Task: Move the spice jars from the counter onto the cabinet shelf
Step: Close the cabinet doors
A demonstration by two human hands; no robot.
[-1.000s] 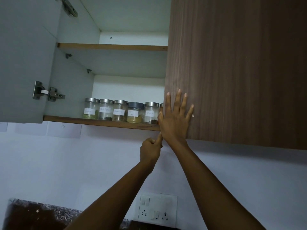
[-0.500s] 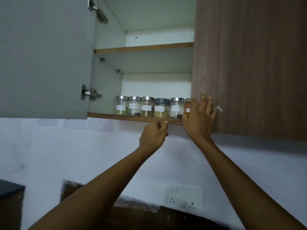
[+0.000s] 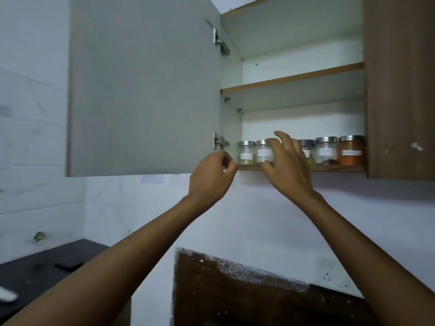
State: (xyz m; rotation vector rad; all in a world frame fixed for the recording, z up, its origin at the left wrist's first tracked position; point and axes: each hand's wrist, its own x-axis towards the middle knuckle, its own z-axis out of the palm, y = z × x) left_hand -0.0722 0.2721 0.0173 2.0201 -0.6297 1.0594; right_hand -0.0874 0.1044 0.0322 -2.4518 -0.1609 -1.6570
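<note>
The spice jars [image 3: 326,150] stand in a row at the front of the lower cabinet shelf [image 3: 334,168], close side by side. Our right hand [image 3: 289,168] hovers before them with its fingers loosely spread, gripping nothing we can see. Our left hand [image 3: 213,177] is clenched and empty at the shelf's front edge. We judge these small glass jars light, rigid, smooth and breakable. We would wrap our fingers round the body under the metal lid, never the lid alone.

Row of spice jars [image 3: 326,150] upright on lower cabinet shelf [image 3: 334,168], near front edge.
</note>
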